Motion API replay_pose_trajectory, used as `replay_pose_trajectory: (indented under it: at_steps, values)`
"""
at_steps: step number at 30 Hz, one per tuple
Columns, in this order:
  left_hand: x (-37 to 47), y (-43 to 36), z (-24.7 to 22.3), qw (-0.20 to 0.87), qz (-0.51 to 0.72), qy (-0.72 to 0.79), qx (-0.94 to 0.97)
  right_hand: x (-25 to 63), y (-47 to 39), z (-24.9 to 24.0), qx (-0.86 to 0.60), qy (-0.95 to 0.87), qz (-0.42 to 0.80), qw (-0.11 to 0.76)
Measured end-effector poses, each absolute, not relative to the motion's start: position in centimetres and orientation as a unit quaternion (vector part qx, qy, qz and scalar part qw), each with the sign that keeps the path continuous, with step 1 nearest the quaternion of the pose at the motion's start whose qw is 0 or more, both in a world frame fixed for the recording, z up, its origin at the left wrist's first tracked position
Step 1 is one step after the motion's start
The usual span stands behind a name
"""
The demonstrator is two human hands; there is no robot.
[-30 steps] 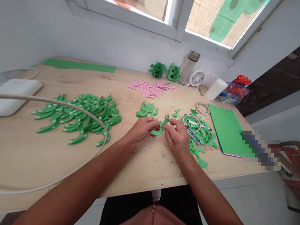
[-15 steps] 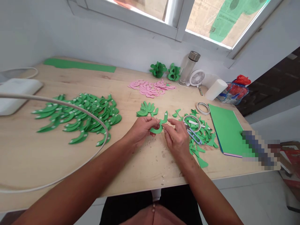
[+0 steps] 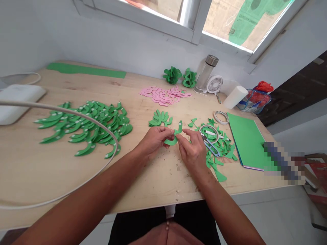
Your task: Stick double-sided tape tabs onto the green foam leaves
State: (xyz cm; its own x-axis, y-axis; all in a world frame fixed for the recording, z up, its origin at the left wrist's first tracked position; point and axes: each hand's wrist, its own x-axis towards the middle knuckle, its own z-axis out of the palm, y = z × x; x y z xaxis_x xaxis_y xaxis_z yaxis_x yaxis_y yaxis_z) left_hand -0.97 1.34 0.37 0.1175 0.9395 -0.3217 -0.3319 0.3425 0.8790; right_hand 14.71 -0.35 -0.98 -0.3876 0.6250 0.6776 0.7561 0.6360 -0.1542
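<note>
My left hand (image 3: 155, 140) pinches a curved green paper piece (image 3: 171, 141) between thumb and fingers, over the middle of the table. A small white patch shows on the piece's upper arm. From the right, my right hand (image 3: 192, 146) touches the piece with closed thumb and forefinger; what its fingertips grip is too small to make out. Just beyond my left hand lies a small group of green paper petals (image 3: 159, 117). Many curved green pieces with white patches form a large pile (image 3: 94, 122) to the left.
Green scraps (image 3: 224, 148) lie right of my hands with a blue-handled tool (image 3: 212, 148) and tape rolls (image 3: 221, 117). Pink cutouts (image 3: 166, 95), a bottle (image 3: 206, 73) and a fan (image 3: 214, 84) stand or lie behind. A white cable (image 3: 102, 128) arcs across the left.
The fingertips of my right hand have shifted slightly left against the green piece. My left hand still pinches it, almost unmoved.
</note>
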Motion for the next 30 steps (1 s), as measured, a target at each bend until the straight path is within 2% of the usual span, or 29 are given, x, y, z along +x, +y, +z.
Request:
replay_pose_trajectory:
  at_steps: [30]
  values:
    - [-1.32, 1.56, 0.11, 0.707, 0.466, 0.435, 0.307, 14.66, -0.44, -0.96, -0.421, -0.828, -0.109, 0.354]
